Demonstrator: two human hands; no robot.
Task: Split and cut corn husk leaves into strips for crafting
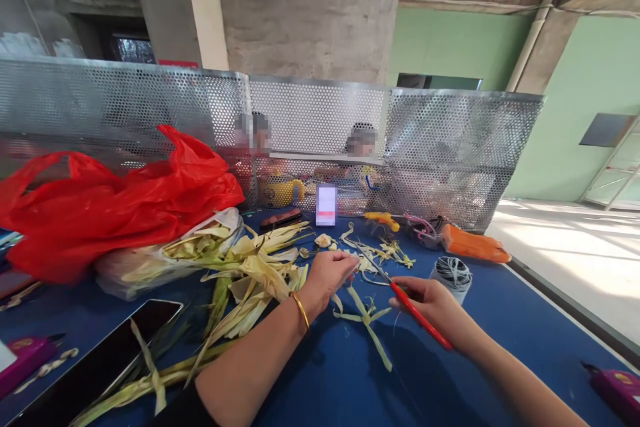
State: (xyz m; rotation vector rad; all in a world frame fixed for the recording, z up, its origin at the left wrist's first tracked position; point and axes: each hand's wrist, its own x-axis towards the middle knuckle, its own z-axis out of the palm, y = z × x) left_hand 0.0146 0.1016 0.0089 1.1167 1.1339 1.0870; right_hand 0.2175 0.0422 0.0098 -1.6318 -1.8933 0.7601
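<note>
My left hand [330, 275], with a gold bangle at the wrist, is closed in a pinch. Just below its fingers is a knotted, cross-shaped corn husk piece [369, 321], which seems to hang from them; the exact grip is hidden. In my right hand [430, 303] are red-handled scissors [413, 313], their metal tips pointing up and left close to the left fingertips. A fine thread shows below the right hand. Behind both hands lie pale husk scraps [395, 253]. A heap of corn husks [250, 273] spreads to the left of my left hand.
A red plastic bag [125, 207] lies at the left, with a large black phone [110, 353] nearer me. A lit phone [327, 205] stands before the perforated metal screen [320, 113]. At right are a cord spool [453, 277], an orange bundle [473, 245] and a purple tool [617, 390].
</note>
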